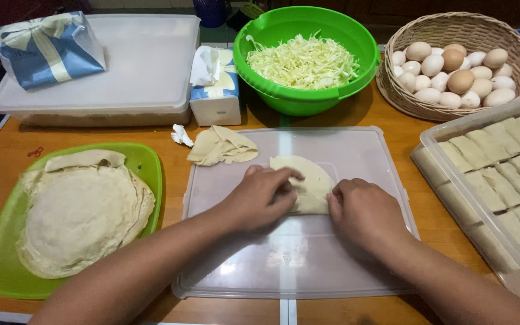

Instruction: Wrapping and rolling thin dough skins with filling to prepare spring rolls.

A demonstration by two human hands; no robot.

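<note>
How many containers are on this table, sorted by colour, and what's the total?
Green: 2, the green bowl of shredded cabbage and the green tray of wrappers.
Clear plastic: 2, the lidded box at the back and the open tub of finished rolls.
Tan wicker: 1, the egg basket.
Total: 5.

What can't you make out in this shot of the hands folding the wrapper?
- Head view: the near part of the wrapper and any filling in it are hidden under the left hand and right hand.
- The tray of finished rolls is cut off by the right edge.
- What lies in the lidded box is hidden by its cloudy lid.
- The lower eggs are buried in the basket.
</note>
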